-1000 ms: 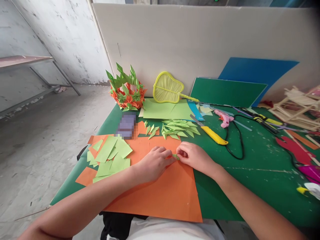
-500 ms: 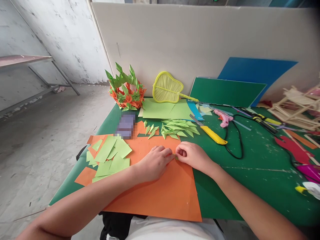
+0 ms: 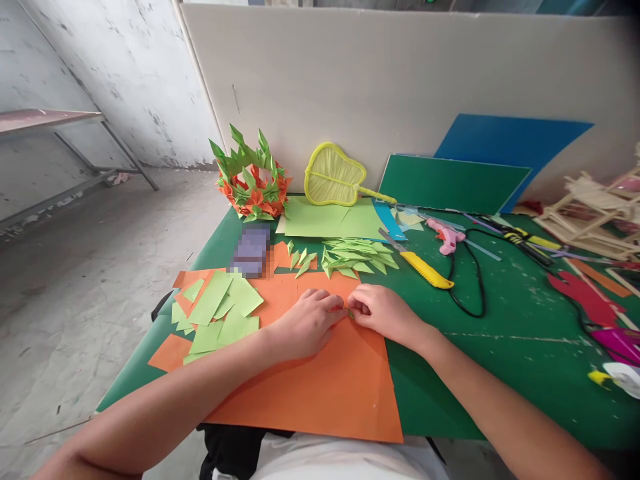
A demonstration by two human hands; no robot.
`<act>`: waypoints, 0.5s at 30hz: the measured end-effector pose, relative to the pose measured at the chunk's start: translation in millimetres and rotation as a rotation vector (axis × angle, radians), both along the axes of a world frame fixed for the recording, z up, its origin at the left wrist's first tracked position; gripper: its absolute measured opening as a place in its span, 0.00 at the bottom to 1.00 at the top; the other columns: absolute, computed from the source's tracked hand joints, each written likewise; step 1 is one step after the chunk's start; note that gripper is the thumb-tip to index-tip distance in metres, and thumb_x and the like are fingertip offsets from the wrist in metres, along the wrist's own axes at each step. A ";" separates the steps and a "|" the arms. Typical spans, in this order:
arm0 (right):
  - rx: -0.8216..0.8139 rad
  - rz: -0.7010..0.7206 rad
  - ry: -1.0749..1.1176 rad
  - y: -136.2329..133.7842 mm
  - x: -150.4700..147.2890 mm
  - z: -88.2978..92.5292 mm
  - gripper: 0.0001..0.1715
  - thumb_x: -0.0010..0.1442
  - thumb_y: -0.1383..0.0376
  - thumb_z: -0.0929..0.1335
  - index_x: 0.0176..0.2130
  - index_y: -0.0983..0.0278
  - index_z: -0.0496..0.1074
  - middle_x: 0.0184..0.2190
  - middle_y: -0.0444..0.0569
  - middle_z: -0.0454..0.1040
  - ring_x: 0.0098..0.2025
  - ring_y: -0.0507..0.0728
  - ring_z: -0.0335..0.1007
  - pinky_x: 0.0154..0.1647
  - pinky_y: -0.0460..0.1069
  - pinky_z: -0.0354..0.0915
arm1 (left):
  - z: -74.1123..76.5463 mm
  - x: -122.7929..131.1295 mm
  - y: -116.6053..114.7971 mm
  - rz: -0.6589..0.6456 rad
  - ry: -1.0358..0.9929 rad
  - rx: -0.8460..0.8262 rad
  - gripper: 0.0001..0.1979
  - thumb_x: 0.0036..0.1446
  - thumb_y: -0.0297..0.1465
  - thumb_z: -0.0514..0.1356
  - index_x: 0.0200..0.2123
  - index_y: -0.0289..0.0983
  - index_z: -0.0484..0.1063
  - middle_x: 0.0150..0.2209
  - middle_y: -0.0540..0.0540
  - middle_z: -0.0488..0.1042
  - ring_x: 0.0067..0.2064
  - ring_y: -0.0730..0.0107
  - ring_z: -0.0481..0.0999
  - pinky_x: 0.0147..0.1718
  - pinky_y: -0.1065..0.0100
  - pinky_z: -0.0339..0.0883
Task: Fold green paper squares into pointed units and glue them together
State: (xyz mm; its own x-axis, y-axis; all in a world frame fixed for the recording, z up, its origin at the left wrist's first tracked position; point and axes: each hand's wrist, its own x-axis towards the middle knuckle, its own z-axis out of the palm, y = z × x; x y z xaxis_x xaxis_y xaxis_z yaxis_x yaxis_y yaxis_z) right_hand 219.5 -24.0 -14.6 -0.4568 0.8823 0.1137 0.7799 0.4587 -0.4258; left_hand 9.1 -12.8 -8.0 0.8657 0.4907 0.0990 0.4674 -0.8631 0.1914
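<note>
Over a large orange paper sheet (image 3: 320, 393), my left hand (image 3: 311, 323) and my right hand (image 3: 379, 310) meet at the fingertips. Both are closed in a pinch around a small piece of green paper (image 3: 350, 314), mostly hidden by the fingers. Beyond the hands lies a pile of folded green paper leaves (image 3: 357, 255), with several smaller folded pieces (image 3: 301, 260) left of it. Loose green paper squares (image 3: 225, 300) overlap on the sheet beside my left forearm. To the right of the leaves rests a yellow utility knife (image 3: 427, 270) with its blade out.
A green and orange paper crown (image 3: 255, 187) stands at the back left, behind a blurred dark object (image 3: 251, 250). A yellow fan (image 3: 335, 175) leans on the back panel. At right are a pink glue gun (image 3: 445, 237), its black cable and a wooden stick model (image 3: 593, 217).
The fingers of both hands have shifted very slightly around the small green paper. Everything else stays in place apart from a tiny camera shift.
</note>
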 end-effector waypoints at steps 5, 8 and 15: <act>0.079 0.119 0.006 -0.6 6.2 1.1 0.08 0.59 0.73 0.64 0.31 0.64 0.70 0.30 0.46 0.72 0.33 0.53 0.66 0.33 0.47 0.59 | -0.8 0.3 -0.4 0.015 -0.007 0.023 0.16 0.58 0.25 0.50 0.49 0.38 0.68 0.46 0.43 0.69 0.46 0.60 0.67 0.47 0.59 0.59; 0.076 0.125 0.048 -1.5 8.4 0.1 0.08 0.61 0.72 0.64 0.34 0.63 0.72 0.32 0.46 0.74 0.35 0.54 0.68 0.35 0.47 0.61 | -1.4 0.6 -1.9 0.021 -0.008 0.035 0.17 0.58 0.25 0.51 0.50 0.38 0.68 0.47 0.42 0.68 0.46 0.60 0.66 0.47 0.59 0.59; 0.100 0.175 0.009 -1.3 8.6 0.0 0.09 0.62 0.73 0.64 0.34 0.64 0.72 0.32 0.47 0.73 0.35 0.54 0.68 0.35 0.47 0.61 | 0.0 -0.2 -1.5 0.040 -0.003 0.013 0.19 0.56 0.24 0.52 0.50 0.40 0.68 0.45 0.44 0.68 0.45 0.61 0.67 0.46 0.60 0.59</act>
State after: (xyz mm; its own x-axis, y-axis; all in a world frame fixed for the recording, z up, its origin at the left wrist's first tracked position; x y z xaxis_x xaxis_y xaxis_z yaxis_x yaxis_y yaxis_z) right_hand 228.1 -25.2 -14.6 -0.6006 0.7737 0.2016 0.6810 0.6272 -0.3780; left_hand 8.9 -14.3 -8.1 0.8450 0.5238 0.1079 0.5012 -0.8460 0.1821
